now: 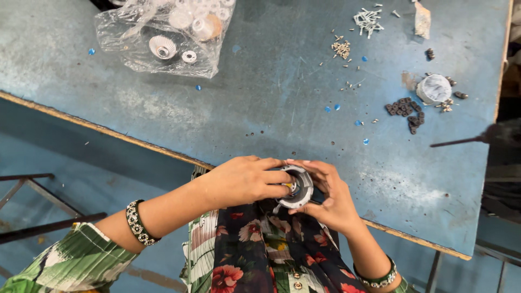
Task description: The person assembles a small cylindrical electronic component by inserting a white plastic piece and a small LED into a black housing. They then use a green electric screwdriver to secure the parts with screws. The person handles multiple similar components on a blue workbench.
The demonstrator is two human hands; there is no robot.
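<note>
Both my hands hold one small round grey metal housing (300, 187) at the near edge of the blue table (260, 97), over my lap. My left hand (244, 179) grips its left side, with the fingertips pressing into its open middle, where a yellowish part shows. My right hand (328, 198) cups it from the right and beneath. Each wrist wears a patterned bangle.
A clear plastic bag (163, 35) of round white parts lies at the far left. Small screws (342, 50) and a pile of pale pins (368, 20) lie at the back. Dark small nuts (406, 111) and a white round cap (434, 88) sit at right. Blue beads dot the tabletop.
</note>
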